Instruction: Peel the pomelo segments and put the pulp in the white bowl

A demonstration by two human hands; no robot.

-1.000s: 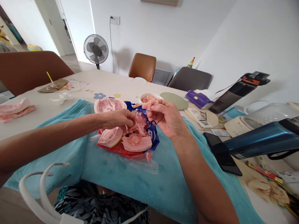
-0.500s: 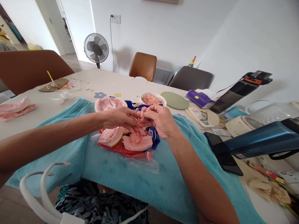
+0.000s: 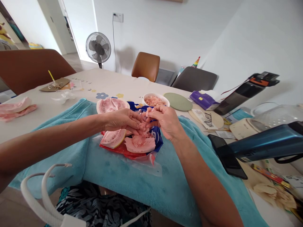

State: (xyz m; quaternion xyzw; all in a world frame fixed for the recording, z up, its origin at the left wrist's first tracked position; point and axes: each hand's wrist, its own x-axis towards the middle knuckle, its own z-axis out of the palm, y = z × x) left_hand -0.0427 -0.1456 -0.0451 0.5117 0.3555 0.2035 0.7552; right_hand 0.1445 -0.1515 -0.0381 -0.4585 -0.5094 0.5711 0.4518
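Pink pomelo flesh (image 3: 143, 126) is held between my two hands, above a red and blue plastic bag (image 3: 120, 151). My left hand (image 3: 125, 120) has its fingers closed around the lower part of the flesh. With thumb and forefinger, my right hand (image 3: 165, 120) pinches a small piece at the top. Beneath them lie pomelo rind pieces: one thick pink piece (image 3: 140, 144), one wedge with a yellowish edge (image 3: 114, 138), and a hollow round rind (image 3: 112, 106) behind my left wrist. A white bowl (image 3: 167, 101) of loose pink pulp (image 3: 154, 101) stands just beyond my right hand.
A teal towel (image 3: 113, 171) covers the near table edge. To the right are a phone (image 3: 227, 157), a blue bottle (image 3: 265, 142), a dark bottle (image 3: 236, 97), glasses (image 3: 208, 119) and a purple tissue pack (image 3: 204, 100). Behind the bowl lies a green oval mat (image 3: 178, 101); more peel (image 3: 17, 108) sits far left.
My right hand has shifted slightly right and the small piece pinched in it shows more clearly. The view has moved a little; the surrounding things stay put.
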